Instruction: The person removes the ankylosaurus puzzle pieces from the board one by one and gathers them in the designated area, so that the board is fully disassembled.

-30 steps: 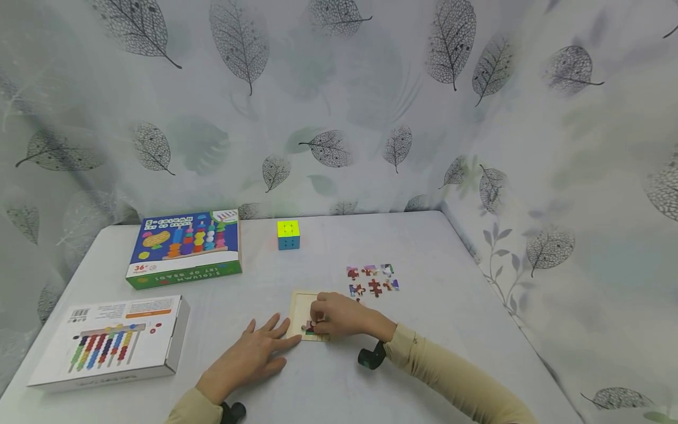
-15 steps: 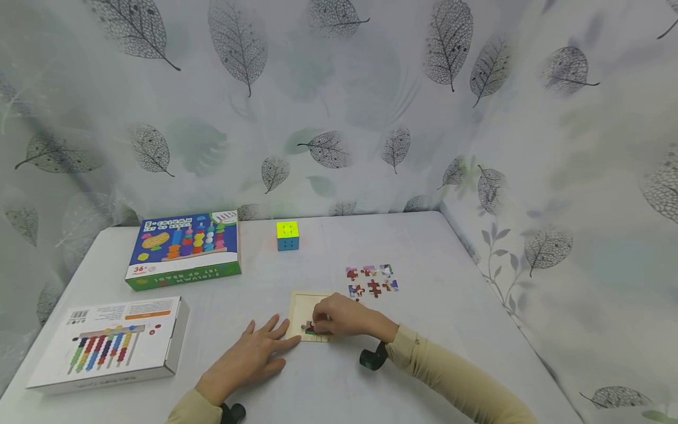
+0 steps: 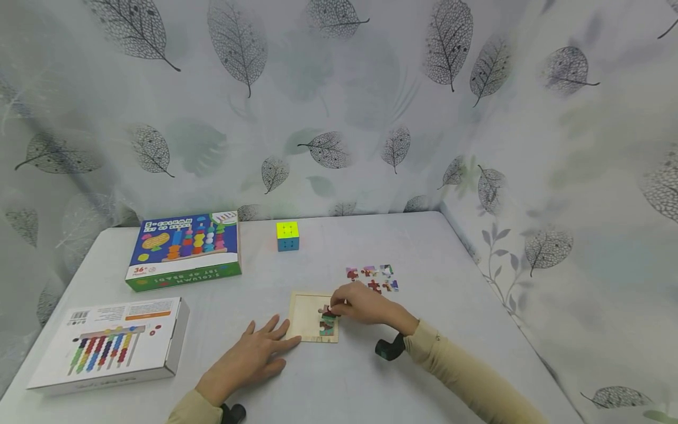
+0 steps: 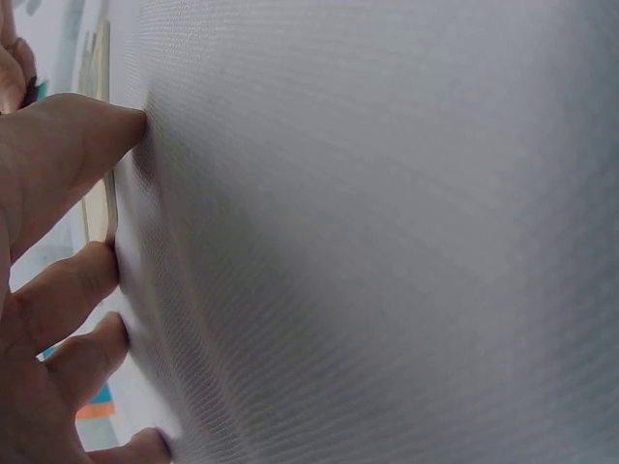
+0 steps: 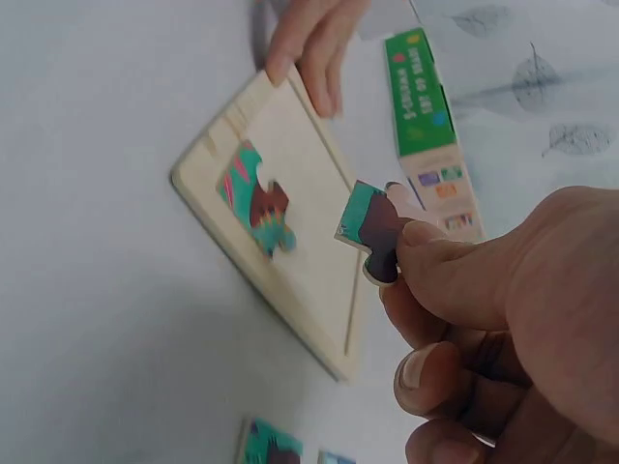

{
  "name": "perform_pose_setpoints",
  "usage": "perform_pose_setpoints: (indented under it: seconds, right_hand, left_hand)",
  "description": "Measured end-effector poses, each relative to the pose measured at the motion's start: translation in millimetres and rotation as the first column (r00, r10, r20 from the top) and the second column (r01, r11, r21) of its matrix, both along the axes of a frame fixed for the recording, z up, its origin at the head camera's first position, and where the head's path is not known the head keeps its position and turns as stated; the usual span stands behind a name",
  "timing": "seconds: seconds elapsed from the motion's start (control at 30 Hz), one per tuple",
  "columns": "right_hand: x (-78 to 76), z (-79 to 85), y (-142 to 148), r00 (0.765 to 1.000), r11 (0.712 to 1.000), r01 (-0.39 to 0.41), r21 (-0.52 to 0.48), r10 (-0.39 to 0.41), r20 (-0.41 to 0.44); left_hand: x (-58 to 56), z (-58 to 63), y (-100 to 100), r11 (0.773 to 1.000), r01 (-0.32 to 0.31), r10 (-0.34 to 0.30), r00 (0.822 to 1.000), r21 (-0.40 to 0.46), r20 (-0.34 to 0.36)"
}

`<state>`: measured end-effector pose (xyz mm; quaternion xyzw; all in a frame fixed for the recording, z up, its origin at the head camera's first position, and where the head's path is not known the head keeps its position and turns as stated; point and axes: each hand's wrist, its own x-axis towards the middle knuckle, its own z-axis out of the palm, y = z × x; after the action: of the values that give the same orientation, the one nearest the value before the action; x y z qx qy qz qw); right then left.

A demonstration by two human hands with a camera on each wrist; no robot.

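My right hand [image 3: 365, 303] pinches a jigsaw piece [image 5: 375, 227] between thumb and index finger. This piece is teal, brown and pale pink, and it is held over the right side of a shallow wooden puzzle tray [image 3: 304, 309]. Inside the tray's near right corner lies another jigsaw piece [image 5: 259, 201], teal and brown with pink stripes. My left hand [image 3: 251, 356] lies on the table with fingers spread, its fingertips at the tray's left edge. In the left wrist view, the left fingers [image 4: 82, 280] touch the white cloth beside the tray.
Several loose jigsaw pieces [image 3: 369, 271] lie in rows behind my right hand, which covers some of them. A puzzle cube [image 3: 288, 236] stands farther back. At left are a blue and green bead-set box [image 3: 185, 250] and a white toy box [image 3: 111, 341].
My right hand has moved right and away from me, carrying the pinched jigsaw piece from the tray's near part. The piece in the tray's corner has come into sight. My left hand stays put.
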<state>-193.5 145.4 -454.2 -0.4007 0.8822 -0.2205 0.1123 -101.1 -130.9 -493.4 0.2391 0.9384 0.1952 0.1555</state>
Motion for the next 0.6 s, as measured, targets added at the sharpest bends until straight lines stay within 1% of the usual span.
perform_pose_setpoints:
  seconds: [0.17, 0.23, 0.33, 0.43, 0.53, 0.6]
  right_hand:
    - [-6.6, -1.3, 21.8, 0.999, 1.0, 0.005, -0.011, -0.005, -0.051]
    - [-8.3, -2.3, 30.6, 0.998, 1.0, 0.029, 0.003, -0.029, -0.048]
    - [-9.3, -3.2, 43.8, 0.996, 0.996, 0.089, 0.03, -0.088, -0.01]
    - [-9.5, -4.3, 56.2, 0.988, 0.987, 0.147, 0.058, -0.149, 0.032]
    - [-10.3, -5.8, 67.6, 0.983, 0.982, 0.174, 0.069, -0.177, 0.043]
    - [-10.9, -7.0, 74.7, 0.983, 0.982, 0.176, 0.073, -0.18, 0.048]
  left_hand:
    - [1.0, 0.6, -0.6, 1.0, 0.003, -0.003, 1.0, 0.008, -0.013]
    - [1.1, 0.3, -1.0, 1.0, 0.005, -0.004, 1.0, 0.012, -0.019]
    - [1.2, -0.1, -1.2, 1.0, 0.005, -0.005, 1.0, 0.015, -0.018]
    - [1.1, 0.1, -1.5, 1.0, 0.005, -0.004, 1.0, 0.017, -0.017]
    - [1.0, 0.4, -1.6, 1.0, 0.003, -0.003, 1.0, 0.017, -0.017]
    - [1.1, 0.8, -1.2, 1.0, 0.002, -0.002, 1.0, 0.016, -0.015]
